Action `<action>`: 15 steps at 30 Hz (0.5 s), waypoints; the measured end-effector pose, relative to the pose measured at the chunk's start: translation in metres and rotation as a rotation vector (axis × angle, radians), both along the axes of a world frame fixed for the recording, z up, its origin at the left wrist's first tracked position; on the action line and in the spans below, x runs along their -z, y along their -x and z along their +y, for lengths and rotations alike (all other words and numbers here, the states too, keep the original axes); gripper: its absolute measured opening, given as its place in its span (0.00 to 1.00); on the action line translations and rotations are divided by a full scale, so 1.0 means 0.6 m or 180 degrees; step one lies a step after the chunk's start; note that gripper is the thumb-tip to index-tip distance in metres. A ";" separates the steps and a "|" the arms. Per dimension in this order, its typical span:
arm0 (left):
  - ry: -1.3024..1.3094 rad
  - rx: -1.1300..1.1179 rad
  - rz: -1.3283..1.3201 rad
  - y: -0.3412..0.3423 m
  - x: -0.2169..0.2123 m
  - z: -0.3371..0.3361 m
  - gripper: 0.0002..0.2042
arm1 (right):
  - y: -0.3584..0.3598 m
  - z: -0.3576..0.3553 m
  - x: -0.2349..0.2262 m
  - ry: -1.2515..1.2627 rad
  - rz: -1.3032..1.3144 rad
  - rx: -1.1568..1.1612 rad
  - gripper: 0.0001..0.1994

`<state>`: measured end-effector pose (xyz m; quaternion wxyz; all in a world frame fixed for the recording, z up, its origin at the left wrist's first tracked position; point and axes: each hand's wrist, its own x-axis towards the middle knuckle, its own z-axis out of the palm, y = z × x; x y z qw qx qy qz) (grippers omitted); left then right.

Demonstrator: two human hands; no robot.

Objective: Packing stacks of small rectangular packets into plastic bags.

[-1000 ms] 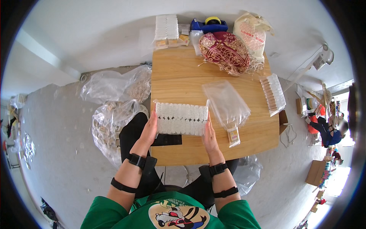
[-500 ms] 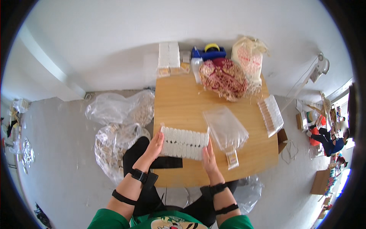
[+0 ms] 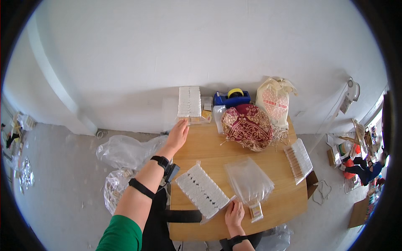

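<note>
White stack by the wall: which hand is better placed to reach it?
Probably left: the left hand is close to the white stack; the right hand is at the near bundle, farther away.

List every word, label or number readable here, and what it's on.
Cream drawstring bag: red printing, which I won't copy out.
Small wrapped packet: markings too small to read.
Yellowish packet near the wall: too small to read.
White bundle: no printing visible.

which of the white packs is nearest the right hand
The white pack just left of the right hand, near the table's front edge; the back pack is by the left hand, the third pack at the right edge.
</note>
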<state>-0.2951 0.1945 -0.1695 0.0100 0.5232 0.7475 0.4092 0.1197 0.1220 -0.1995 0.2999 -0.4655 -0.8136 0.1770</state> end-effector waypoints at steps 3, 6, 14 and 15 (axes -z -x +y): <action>0.0381 -0.0065 0.0596 0.037 -0.032 0.061 0.22 | -0.001 -0.001 -0.003 0.0031 -0.0182 0.0090 0.03; 0.0963 -0.0116 0.0992 0.085 -0.060 0.126 0.27 | 0.000 -0.002 -0.006 0.0142 -0.0103 0.0037 0.02; 0.1489 -0.0386 0.1412 0.056 -0.027 0.211 0.32 | 0.006 -0.007 -0.029 0.0154 -0.0437 -0.0053 0.05; 0.1457 -0.0467 0.1556 0.053 -0.021 0.206 0.33 | 0.006 -0.009 -0.030 0.0170 -0.0439 -0.0078 0.05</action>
